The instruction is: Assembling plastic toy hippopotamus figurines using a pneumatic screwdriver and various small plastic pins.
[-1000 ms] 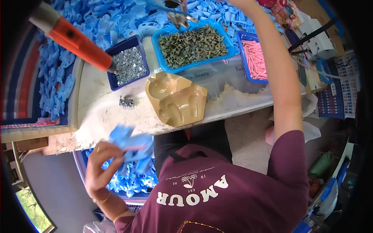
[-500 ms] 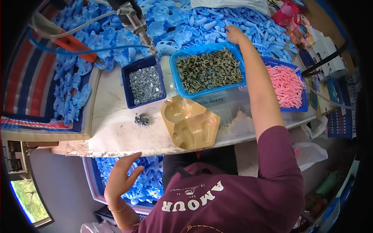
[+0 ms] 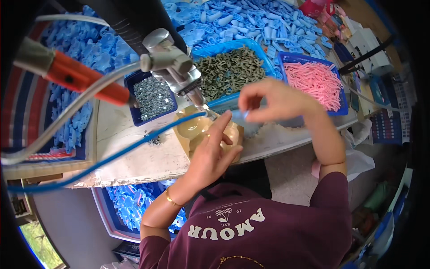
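My left hand is over the tan moulded fixture at the table's front edge. Its index finger points up beside the tip of a metal air screwdriver, thumb apart, and no object shows in the fingers. To its right, my right hand is bent into a pinch in front of the olive-part tray. Between its fingertips is a small light-blue plastic part, smeared by motion. My left hand and the tool hide much of the fixture's hollows.
A navy tray of small metal screws, a blue tray of olive-green parts and a tray of pink sticks line the table. Behind lies a heap of light-blue parts. An orange-handled tool and a blue hose cross the left. Below is a crate.
My right hand has come back from the blue heap with a small light-blue part. My left hand has risen from below the table edge to the fixture. The view has shifted; the screwdriver looks closer.
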`<state>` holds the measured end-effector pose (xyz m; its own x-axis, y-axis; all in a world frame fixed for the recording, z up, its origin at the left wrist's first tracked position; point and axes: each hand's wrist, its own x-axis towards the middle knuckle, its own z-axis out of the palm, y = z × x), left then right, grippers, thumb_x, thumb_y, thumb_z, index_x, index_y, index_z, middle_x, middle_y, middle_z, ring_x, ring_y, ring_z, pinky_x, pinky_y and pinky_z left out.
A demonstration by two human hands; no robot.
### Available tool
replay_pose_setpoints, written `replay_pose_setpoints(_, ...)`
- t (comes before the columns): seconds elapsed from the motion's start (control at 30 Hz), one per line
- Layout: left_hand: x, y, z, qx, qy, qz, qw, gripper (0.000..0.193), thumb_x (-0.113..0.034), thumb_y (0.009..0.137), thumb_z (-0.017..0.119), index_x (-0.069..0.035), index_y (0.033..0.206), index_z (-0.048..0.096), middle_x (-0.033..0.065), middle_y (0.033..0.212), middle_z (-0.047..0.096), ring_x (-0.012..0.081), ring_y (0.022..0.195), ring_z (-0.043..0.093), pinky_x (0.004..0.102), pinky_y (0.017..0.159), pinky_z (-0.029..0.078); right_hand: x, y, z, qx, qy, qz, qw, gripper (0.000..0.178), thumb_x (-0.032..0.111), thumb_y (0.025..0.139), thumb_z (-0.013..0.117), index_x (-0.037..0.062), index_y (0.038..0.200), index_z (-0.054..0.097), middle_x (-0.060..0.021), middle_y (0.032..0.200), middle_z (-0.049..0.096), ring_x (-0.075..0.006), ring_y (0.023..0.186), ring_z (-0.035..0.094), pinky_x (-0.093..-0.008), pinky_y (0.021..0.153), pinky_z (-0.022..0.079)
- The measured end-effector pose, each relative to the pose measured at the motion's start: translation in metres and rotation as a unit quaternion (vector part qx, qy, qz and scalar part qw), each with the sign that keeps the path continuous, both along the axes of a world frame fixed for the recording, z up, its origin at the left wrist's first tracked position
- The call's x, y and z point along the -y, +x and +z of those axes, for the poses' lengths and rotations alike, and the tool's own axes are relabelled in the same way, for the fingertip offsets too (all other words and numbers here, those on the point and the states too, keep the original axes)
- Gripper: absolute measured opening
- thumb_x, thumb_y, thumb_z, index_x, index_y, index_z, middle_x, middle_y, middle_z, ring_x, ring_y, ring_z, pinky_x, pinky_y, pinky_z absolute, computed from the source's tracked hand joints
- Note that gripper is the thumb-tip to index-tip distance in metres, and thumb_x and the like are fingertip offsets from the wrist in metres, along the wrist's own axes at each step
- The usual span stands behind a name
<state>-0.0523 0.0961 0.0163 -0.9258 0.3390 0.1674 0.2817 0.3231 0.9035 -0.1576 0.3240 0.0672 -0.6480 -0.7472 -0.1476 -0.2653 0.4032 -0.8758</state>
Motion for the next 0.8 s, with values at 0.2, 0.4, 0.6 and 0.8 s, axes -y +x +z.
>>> replay_pose_setpoints(0.2,-0.004,-0.002,-0.027,-0.015,-0.045,-0.006,0.999,0.042,-0.006,0.086,0.076,-0.005,0.126,0.063,0.0091,0.094,0.07,0.0149,0.072,0.066,0.028,0.064,0.053,-0.007,-0.022,-0.018,0.196,-0.066,0.01,0.978,0.012,0.009,0.088,0.071,0.0015,0.097,0.068,-0.0026,0.087,0.069,-0.0102,0.079,0.065,-0.0278,0.073,0.054)
replay_pose_setpoints(0.4,0.014,0.006,-0.025,-0.063,-0.102,0.015,0.993,0.034,-0.004,0.084,0.076,-0.007,0.116,0.066,0.0109,0.11,0.071,0.0219,0.074,0.067,0.0319,0.064,0.054,0.01,-0.189,-0.115,-0.499,-0.011,-0.181,0.847,0.018,0.014,0.09,0.064,0.0115,0.106,0.072,-0.0097,0.1,0.073,-0.0333,0.097,0.069,-0.0433,0.086,0.056)
replay_pose_setpoints(0.6,0.044,0.019,-0.037,-0.176,-0.177,0.012,0.968,0.032,-0.006,0.08,0.076,-0.007,0.11,0.065,0.0072,0.112,0.072,0.0274,0.095,0.067,0.0368,0.078,0.056,0.064,-0.259,-0.134,-0.405,0.314,-0.131,0.849,0.027,0.01,0.091,0.06,0.0065,0.116,0.069,-0.0149,0.125,0.065,-0.0375,0.107,0.064,-0.0482,0.089,0.053)
replay_pose_setpoints(0.8,0.058,0.026,-0.051,-0.224,-0.256,-0.05,0.939,0.028,-0.012,0.08,0.076,-0.007,0.105,0.065,0.0068,0.122,0.069,0.0308,0.114,0.063,0.0445,0.099,0.05,0.013,-0.256,-0.128,-0.5,0.205,-0.258,0.8,0.025,0.013,0.088,0.065,0.0005,0.109,0.068,-0.0106,0.094,0.071,-0.0266,0.082,0.068,-0.0387,0.075,0.054)
